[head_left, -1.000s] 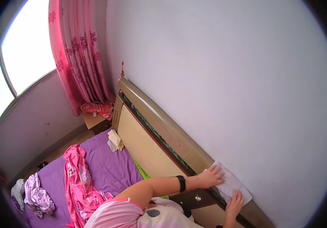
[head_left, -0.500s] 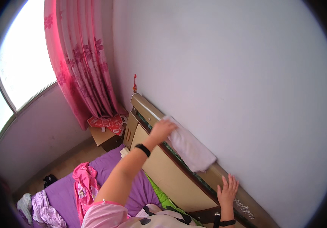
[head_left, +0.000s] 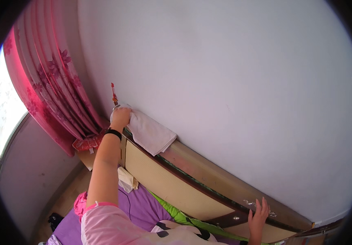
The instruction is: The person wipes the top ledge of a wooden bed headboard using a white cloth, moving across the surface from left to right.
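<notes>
One folded, off-white rectangular cloth [head_left: 150, 131] drapes the long, smooth brown headboard rail [head_left: 208, 172], its window-side end in our curled left hand [head_left: 121, 116]; we judge it light, limp, best held by an edge. Our empty right hand [head_left: 258, 215] spreads its fingers.

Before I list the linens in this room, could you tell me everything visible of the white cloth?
The white cloth looks like soft towelling, plain, with a faint pinkish-grey cast and a few soft creases. It appears folded: layered edges show at its lower right corner. It lies over the headboard's top ledge, near the curtain end and close beside the wall. The left hand is on its far end, hiding part of it; whether the fingers grip or press is unclear.
</notes>
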`<state>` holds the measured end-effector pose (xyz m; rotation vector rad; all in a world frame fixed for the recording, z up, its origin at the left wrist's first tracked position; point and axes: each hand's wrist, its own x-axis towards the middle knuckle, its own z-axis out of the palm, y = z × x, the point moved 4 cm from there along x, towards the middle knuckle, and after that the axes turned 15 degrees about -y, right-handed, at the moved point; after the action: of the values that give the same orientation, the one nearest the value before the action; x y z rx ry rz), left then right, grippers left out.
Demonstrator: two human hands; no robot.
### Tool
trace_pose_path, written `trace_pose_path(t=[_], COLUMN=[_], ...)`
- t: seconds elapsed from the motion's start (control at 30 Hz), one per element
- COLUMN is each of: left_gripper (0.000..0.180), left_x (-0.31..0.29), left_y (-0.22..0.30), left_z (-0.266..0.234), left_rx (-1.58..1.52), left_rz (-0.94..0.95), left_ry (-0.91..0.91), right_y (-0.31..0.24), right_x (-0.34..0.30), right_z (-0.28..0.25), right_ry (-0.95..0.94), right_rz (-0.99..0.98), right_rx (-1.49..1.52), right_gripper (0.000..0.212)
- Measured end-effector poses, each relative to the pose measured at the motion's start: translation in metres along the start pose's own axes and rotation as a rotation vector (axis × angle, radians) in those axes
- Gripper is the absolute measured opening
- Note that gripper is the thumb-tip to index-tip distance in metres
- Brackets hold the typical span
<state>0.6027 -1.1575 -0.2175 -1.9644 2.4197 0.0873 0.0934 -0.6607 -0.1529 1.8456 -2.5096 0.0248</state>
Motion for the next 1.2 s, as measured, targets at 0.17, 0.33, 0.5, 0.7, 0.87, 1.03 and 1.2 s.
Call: trace_pose_path(t=[0.17,0.33,0.5,0.7,0.87,1.03,1.2], left_gripper=[0.050,0.061,0.061,0.059,0.044,0.035,0.033], left_x=[-0.036,-0.103,-0.171,-0.268,-0.307,-0.322,-0.313], left_y=[0.044,0.152,0.287,0.477,0.573,0.630,0.599], left_z=[-0.009,-0.011,-0.008,-0.007,0.020,0.016,0.013], left_rx=[-0.065,0.080,-0.108,-0.097,-0.028,-0.011,-0.091], left_rz=[0.210,0.480,0.740,0.982,1.071,1.047,1.046], left_ry=[-0.107,-0.006,0.061,0.011,0.222,0.162,0.147], right_y=[-0.028,-0.046,-0.041,0.043,0.150,0.219,0.207], right_x=[0.016,0.032,0.038,0.022,-0.007,-0.040,-0.029], right_z=[-0.001,0.004,0.005,0.035,0.050,0.027,0.041], right_ry=[0.032,0.060,0.007,0.075,0.025,0.249,0.240], right_rz=[-0.153,-0.289,-0.447,-0.280,-0.033,0.107,-0.043], right_rx=[0.049,0.121,0.124,0.158,-0.083,-0.095,0.070], right_gripper=[0.048,0.040,0.043,0.061,0.061,0.035,0.040])
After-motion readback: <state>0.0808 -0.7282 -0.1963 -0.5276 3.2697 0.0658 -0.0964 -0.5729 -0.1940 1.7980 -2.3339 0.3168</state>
